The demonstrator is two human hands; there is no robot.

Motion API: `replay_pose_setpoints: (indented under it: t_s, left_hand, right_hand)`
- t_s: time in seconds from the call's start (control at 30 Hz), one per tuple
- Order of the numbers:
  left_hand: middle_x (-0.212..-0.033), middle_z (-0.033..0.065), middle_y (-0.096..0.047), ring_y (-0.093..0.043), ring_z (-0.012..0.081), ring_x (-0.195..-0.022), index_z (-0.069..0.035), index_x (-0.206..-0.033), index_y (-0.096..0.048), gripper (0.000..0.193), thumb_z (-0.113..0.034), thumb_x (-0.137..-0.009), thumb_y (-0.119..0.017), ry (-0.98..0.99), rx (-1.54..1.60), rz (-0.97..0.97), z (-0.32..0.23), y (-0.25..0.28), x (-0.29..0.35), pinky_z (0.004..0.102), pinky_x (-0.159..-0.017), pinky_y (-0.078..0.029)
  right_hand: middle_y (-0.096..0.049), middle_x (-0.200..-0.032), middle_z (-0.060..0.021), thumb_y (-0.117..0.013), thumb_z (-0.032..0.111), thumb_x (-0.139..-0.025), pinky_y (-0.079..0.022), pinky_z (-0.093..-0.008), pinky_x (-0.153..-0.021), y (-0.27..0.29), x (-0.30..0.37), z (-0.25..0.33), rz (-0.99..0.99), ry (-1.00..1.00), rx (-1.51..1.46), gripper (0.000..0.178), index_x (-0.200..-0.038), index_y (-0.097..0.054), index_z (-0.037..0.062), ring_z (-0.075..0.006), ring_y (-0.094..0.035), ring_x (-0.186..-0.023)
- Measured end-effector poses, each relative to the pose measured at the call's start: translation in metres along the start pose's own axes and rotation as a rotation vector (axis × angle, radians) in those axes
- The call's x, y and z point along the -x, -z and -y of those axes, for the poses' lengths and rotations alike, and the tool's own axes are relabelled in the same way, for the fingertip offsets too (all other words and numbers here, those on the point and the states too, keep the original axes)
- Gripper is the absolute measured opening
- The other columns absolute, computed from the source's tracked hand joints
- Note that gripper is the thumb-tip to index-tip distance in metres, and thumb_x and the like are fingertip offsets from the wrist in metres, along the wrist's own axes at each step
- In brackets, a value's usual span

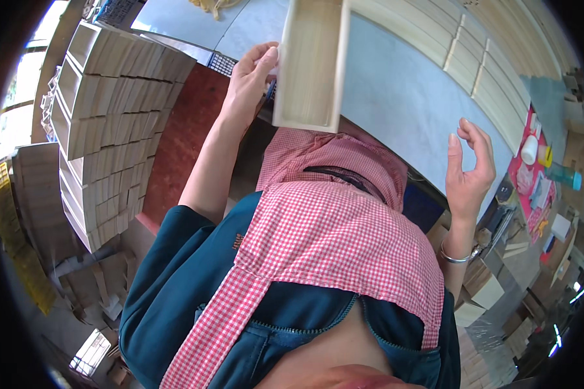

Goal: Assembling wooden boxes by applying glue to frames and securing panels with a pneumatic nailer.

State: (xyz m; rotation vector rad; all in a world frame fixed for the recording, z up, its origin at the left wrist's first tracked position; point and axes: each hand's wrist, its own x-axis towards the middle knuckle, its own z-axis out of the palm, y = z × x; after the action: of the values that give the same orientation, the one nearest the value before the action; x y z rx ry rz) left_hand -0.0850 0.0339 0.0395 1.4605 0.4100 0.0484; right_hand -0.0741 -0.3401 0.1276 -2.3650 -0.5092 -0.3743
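A long, shallow wooden box (310, 65) without a lid hangs over the near edge of the pale blue tabletop (396, 81), its hollow side facing me. My left hand (252, 81) grips it by the left side wall, thumb on the near side; some of the fingers are hidden behind it. My right hand (472, 165) is in the air over the table's near edge on the right, with fingers loosely curved, thumb apart, and nothing in it.
Many similar wooden boxes (120, 117) are stacked high on the left, beside a reddish-brown board (188, 123). Rows of pale wooden boxes (428, 32) line the table's far side. On the right, a white bottle (529, 149) and a teal bottle (564, 175) stand by a red mat.
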Motion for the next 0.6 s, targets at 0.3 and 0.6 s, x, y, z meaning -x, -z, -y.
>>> replay_pose_setpoints:
  t_s: [0.3,0.6]
  left_hand:
    - [-0.123,0.0165,-0.061,-0.062,0.0272,-0.106,-0.005,-0.149,-0.043,0.072,-0.001,-0.083,-0.070,-0.090,-0.381,-0.161,0.035,0.002,0.035,0.0405,-0.085,-0.055]
    - [-0.125,0.0124,-0.066,-0.063,0.0212,-0.105,-0.004,-0.141,-0.057,0.070,0.006,-0.071,-0.058,-0.031,0.185,-0.283,-0.027,0.046,0.080,0.0315,-0.087,-0.054]
  right_hand:
    - [-0.065,-0.103,-0.0141,-0.066,0.001,-0.091,-0.052,-0.0369,-0.082,-0.034,0.024,-0.009,0.160,-0.014,-0.091,0.028,-0.118,-0.062,-0.0057,-0.0265,-0.061,-0.086]
    - [-0.066,-0.106,-0.0150,-0.064,0.006,-0.095,-0.053,-0.0371,-0.083,-0.062,0.032,-0.017,0.321,-0.031,-0.138,0.028,-0.120,-0.063,-0.0060,-0.0261,-0.062,-0.088]
